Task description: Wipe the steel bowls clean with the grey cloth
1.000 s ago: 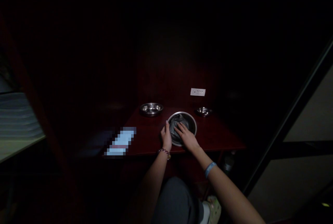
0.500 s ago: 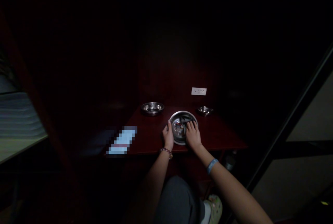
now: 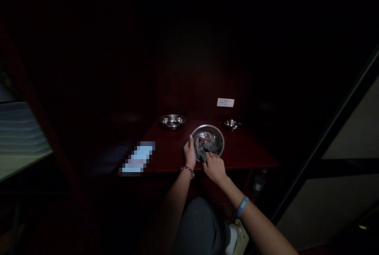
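Observation:
A round stainless steel bowl [image 3: 218,136] is tilted slightly towards me above the front part of a dark red wooden desk [image 3: 166,156]. My left hand [image 3: 190,153] grips its left rim, thumb on the inside and fingers hidden behind the wall. Inside the bowl, my right hand [image 3: 214,166] presses a crumpled dark grey cloth [image 3: 207,149] against the near wall, its fingers closed on the cloth. A small red patch [image 3: 203,139] shows at the bottom of the bowl; whether it is a print or a reflection I cannot tell.
Towards the back stand a shallow steel dish [image 3: 172,120] on the left and a smaller steel bowl [image 3: 232,124] on the right. A white socket plate [image 3: 225,102] is on the wall behind. At left lies a pixelated bright rectangle [image 3: 138,159]. A bottle [image 3: 259,182] stands below the desk.
My right hand has moved with the cloth from the bowl's right wall down to its near side. My left hand keeps its grip on the rim.

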`<state>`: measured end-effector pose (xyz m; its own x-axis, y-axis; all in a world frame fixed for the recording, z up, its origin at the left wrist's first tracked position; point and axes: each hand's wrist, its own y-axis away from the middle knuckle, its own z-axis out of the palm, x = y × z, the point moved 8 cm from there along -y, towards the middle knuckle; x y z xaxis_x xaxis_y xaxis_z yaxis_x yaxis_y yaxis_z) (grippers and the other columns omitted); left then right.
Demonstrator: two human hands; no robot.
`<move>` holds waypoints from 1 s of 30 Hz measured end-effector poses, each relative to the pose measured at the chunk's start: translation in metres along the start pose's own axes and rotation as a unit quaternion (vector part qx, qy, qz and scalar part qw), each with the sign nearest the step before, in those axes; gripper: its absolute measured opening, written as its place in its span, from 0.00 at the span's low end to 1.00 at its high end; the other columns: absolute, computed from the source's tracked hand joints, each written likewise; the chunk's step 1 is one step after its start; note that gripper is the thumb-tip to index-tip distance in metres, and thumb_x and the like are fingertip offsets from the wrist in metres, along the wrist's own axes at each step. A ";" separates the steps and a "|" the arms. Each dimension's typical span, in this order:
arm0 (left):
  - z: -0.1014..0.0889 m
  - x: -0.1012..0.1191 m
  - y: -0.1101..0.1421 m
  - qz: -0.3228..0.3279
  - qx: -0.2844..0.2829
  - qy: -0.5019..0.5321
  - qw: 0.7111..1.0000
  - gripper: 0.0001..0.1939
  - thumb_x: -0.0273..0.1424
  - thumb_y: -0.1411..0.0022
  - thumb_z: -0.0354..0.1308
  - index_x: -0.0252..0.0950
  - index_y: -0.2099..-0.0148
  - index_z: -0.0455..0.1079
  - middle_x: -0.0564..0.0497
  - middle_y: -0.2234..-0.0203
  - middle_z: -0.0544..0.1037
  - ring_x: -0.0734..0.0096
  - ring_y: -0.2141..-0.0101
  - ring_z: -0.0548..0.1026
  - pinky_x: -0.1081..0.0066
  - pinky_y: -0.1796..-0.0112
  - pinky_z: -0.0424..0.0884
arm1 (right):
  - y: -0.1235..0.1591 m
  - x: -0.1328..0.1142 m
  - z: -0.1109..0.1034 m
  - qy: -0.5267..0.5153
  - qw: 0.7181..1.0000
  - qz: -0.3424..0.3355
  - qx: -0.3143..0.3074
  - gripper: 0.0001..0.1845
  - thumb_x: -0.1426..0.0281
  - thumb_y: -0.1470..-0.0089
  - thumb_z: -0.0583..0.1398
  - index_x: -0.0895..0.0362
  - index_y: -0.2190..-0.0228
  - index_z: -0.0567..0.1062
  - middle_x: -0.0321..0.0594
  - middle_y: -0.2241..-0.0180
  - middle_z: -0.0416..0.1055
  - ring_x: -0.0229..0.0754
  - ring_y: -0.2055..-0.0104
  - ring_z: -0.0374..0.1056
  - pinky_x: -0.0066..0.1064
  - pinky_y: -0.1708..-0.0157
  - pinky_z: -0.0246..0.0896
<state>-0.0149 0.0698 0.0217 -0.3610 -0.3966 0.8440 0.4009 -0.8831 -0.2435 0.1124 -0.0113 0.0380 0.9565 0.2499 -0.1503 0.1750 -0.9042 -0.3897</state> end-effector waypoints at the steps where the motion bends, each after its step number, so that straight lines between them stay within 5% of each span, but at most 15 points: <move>1: -0.001 -0.001 -0.001 0.000 -0.001 0.003 1.000 0.32 0.58 0.41 0.56 0.31 0.60 0.78 0.44 0.66 0.81 0.67 0.65 0.76 0.69 0.61 0.72 | 0.001 0.000 0.001 -0.034 0.999 0.004 -0.001 0.15 0.70 0.39 0.54 0.58 0.53 0.75 0.51 0.52 0.78 0.50 0.51 0.74 0.37 0.49 0.66; 4: -0.003 -0.002 -0.002 -0.001 0.002 0.002 1.000 0.32 0.58 0.41 0.56 0.31 0.59 0.78 0.43 0.64 0.82 0.65 0.64 0.77 0.69 0.60 0.72 | -0.001 0.006 0.005 -0.179 0.983 0.029 0.004 0.17 0.69 0.39 0.54 0.55 0.51 0.76 0.47 0.51 0.78 0.49 0.49 0.74 0.38 0.47 0.65; 6: -0.005 -0.002 -0.002 -0.002 0.009 -0.004 1.000 0.32 0.58 0.41 0.56 0.31 0.59 0.78 0.43 0.65 0.82 0.64 0.63 0.78 0.68 0.59 0.72 | -0.005 0.019 0.010 -0.310 0.948 0.073 0.009 0.16 0.67 0.40 0.55 0.53 0.54 0.78 0.43 0.52 0.80 0.49 0.49 0.74 0.39 0.45 0.65; 8: -0.005 -0.002 -0.001 -0.004 0.013 -0.007 1.000 0.32 0.58 0.40 0.56 0.31 0.59 0.78 0.42 0.64 0.82 0.63 0.62 0.78 0.67 0.58 0.72 | -0.010 0.034 0.020 -0.458 0.878 0.139 0.012 0.14 0.64 0.42 0.56 0.52 0.60 0.80 0.40 0.57 0.81 0.49 0.50 0.75 0.41 0.45 0.66; 13: -0.004 -0.002 -0.001 -0.008 0.016 -0.007 1.000 0.32 0.59 0.41 0.55 0.32 0.60 0.78 0.41 0.61 0.82 0.61 0.60 0.78 0.66 0.56 0.72 | -0.016 0.050 0.037 -0.742 0.629 0.228 0.043 0.18 0.59 0.49 0.61 0.56 0.61 0.80 0.42 0.62 0.82 0.51 0.51 0.76 0.44 0.46 0.68; 15: -0.003 -0.004 -0.001 -0.014 0.012 0.006 1.000 0.33 0.59 0.41 0.56 0.31 0.58 0.78 0.40 0.61 0.82 0.61 0.60 0.78 0.65 0.56 0.72 | -0.014 0.057 0.032 -0.772 0.580 0.237 0.109 0.22 0.56 0.48 0.61 0.57 0.56 0.79 0.43 0.58 0.82 0.50 0.50 0.76 0.43 0.45 0.68; 17: -0.002 -0.005 -0.002 -0.018 0.001 0.023 1.000 0.34 0.59 0.41 0.56 0.31 0.56 0.78 0.40 0.60 0.82 0.61 0.60 0.79 0.65 0.56 0.73 | -0.011 0.063 0.024 -0.760 0.578 0.239 0.174 0.26 0.54 0.46 0.60 0.56 0.51 0.77 0.43 0.52 0.80 0.49 0.47 0.74 0.42 0.43 0.67; 20: -0.001 -0.006 -0.002 -0.017 -0.005 0.031 0.999 0.34 0.59 0.42 0.57 0.30 0.55 0.78 0.40 0.59 0.82 0.61 0.59 0.78 0.65 0.55 0.73 | -0.011 0.064 0.013 -0.701 0.639 0.228 0.221 0.29 0.52 0.42 0.55 0.57 0.46 0.73 0.44 0.46 0.76 0.47 0.42 0.71 0.40 0.40 0.63; 25: 0.000 -0.006 -0.002 -0.020 -0.010 0.042 0.999 0.36 0.60 0.44 0.58 0.30 0.53 0.77 0.40 0.58 0.82 0.61 0.58 0.79 0.65 0.55 0.73 | -0.027 0.056 0.010 -0.594 0.745 0.218 0.214 0.32 0.51 0.38 0.49 0.60 0.45 0.72 0.51 0.46 0.76 0.50 0.41 0.71 0.40 0.42 0.65; 30: 0.000 -0.005 -0.002 -0.017 -0.008 0.032 0.999 0.37 0.61 0.45 0.59 0.30 0.56 0.78 0.39 0.58 0.82 0.62 0.59 0.79 0.66 0.57 0.73 | -0.050 0.046 0.022 -0.572 0.772 0.214 0.178 0.35 0.48 0.37 0.46 0.62 0.46 0.73 0.52 0.46 0.76 0.49 0.41 0.71 0.39 0.42 0.65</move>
<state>-0.0145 0.0736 0.0180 -0.4279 -0.3818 0.8192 0.3737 -0.9000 -0.2242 0.1430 0.0528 0.0303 0.0414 0.2811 -0.9588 -0.3700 -0.8871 -0.2761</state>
